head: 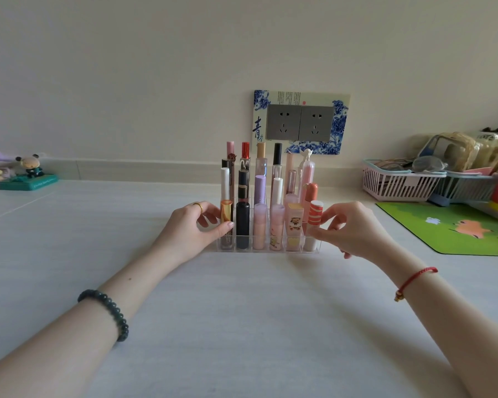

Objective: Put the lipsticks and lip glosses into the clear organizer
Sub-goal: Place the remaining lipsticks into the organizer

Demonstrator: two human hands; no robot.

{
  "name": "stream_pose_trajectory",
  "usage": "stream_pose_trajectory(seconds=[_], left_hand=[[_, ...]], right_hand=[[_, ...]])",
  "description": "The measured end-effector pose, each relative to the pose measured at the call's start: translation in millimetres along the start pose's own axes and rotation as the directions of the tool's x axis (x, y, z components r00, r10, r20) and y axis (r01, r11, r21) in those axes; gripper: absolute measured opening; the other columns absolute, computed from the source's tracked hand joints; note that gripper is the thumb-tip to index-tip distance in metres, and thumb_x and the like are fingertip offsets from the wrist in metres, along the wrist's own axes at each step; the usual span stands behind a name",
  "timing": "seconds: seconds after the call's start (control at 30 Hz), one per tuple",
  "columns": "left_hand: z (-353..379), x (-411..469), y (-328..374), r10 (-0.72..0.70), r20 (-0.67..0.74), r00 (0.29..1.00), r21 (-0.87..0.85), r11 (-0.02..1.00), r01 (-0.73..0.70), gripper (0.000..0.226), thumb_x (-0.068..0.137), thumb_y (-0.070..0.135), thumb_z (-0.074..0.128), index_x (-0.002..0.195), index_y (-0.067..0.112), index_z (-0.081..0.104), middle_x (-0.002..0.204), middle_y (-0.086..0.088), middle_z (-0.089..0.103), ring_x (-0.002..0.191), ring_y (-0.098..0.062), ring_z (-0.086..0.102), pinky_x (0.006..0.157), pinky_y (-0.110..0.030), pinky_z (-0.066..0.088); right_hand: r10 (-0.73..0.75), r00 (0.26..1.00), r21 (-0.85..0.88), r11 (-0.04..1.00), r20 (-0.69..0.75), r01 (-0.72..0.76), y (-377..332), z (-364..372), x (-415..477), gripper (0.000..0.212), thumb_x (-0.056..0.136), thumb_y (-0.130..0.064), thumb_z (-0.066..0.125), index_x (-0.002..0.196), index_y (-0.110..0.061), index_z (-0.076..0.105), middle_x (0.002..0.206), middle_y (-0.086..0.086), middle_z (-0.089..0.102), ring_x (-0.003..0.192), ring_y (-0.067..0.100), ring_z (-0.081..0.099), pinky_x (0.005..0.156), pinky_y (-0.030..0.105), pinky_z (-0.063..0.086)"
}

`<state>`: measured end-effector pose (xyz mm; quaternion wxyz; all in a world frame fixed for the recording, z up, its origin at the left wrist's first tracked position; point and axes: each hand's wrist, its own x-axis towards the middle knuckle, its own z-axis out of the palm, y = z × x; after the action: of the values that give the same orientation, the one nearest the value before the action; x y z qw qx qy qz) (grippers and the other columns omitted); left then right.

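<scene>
as the head view takes in the whole pale table (242, 311), the clear organizer (268, 248) stands near its far edge, below a double wall socket (299, 122) with a blue-patterned surround. every compartment that can be seen holds a tube standing upright, in rows rising toward the back: a gold-capped lipstick (226, 214) and a black lipstick (242, 218) at the front left, pink tubes in the middle, and a red-and-white striped lipstick (314, 222) at the front right corner. no loose lipstick or gloss lies on the table in view.

the left hand (196, 228) sits against the organizer's left end, thumb and fingers curled onto the side wall by the gold-capped tube; it looks like a steadying hold on the organizer, though how firmly it presses is hard to tell. the right hand (354, 231) is at the right end, its thumb and forefinger pinched lightly at the striped tube, other fingers spread loose.

judging by this, the filling step is all but done and the hands are seating the last tube or squaring the rack. the next move likely calls for pushing the striped lipstick fully down, then letting go gently on both sides so the tall, crowded tubes do not tip.

off to the right sit a pink basket (400, 185) and a green mat (454, 228); small figurines (26, 170) stand far left.
</scene>
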<state>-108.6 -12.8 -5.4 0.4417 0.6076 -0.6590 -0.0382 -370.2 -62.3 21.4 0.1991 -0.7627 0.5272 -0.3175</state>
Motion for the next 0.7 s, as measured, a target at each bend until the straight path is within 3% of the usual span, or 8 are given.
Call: stream_pose_trajectory(seconds=[0.2,0.27,0.37,0.5,0.7], left_hand=[[0.6,0.3,-1.3,-0.008,-0.001,1.0,-0.021,1.0,0.008,0.018,0.076,0.037,0.067,0.079,0.021,0.062,0.077,0.009,0.062,0.071,-0.004,0.053,0.063,-0.006,0.038],[0.2,0.6,-0.5,-0.011,-0.005,1.0,-0.033,0.999,0.01,0.017,0.078,0.04,0.064,0.078,0.023,0.062,0.076,0.011,0.061,0.068,-0.002,0.053,0.062,-0.006,0.038],[0.7,1.0,0.4,-0.018,-0.004,1.0,-0.052,0.998,0.018,0.021,0.081,0.04,0.06,0.079,0.019,0.063,0.075,0.012,0.061,0.067,0.006,0.05,0.061,-0.005,0.038],[0.8,0.5,0.2,-0.019,-0.003,1.0,-0.068,0.998,0.018,0.029,0.082,0.044,0.059,0.083,0.016,0.065,0.077,0.007,0.064,0.067,0.003,0.05,0.063,-0.007,0.039],[1.0,1.1,-0.7,-0.022,-0.009,1.0,-0.05,0.998,0.022,0.022,0.085,0.039,0.056,0.083,0.018,0.063,0.077,0.01,0.063,0.066,0.004,0.052,0.06,-0.005,0.038]], right_hand=[[0.012,1.0,0.005,1.0,0.006,-0.012,-1.4,-3.0,-0.3,0.036,0.069,-0.037,0.074,0.094,-0.016,0.058,0.064,-0.001,0.062,0.038,0.009,0.052,0.032,0.018,0.041],[-0.051,0.989,-0.01,0.999,-0.14,0.051,-4.5,-7.7,-1.0,0.038,0.068,-0.039,0.073,0.096,-0.02,0.056,0.067,-0.002,0.06,0.048,0.009,0.052,0.037,0.021,0.041],[-0.262,0.902,-0.133,0.964,-0.344,0.23,-13.5,-10.8,-3.8,0.034,0.068,-0.041,0.069,0.097,-0.025,0.06,0.069,-0.009,0.052,0.058,0.005,0.046,0.054,0.026,0.041],[-0.491,0.832,-0.336,0.853,-0.258,0.399,-22.9,3.2,-7.1,0.037,0.069,-0.034,0.073,0.102,-0.022,0.065,0.086,-0.005,0.047,0.078,0.011,0.043,0.064,0.024,0.034],[-0.527,0.835,-0.467,0.786,-0.161,0.405,-22.6,16.0,-3.9,0.032,0.071,-0.03,0.073,0.101,-0.02,0.067,0.097,0.007,0.053,0.091,0.022,0.048,0.072,0.025,0.035]])
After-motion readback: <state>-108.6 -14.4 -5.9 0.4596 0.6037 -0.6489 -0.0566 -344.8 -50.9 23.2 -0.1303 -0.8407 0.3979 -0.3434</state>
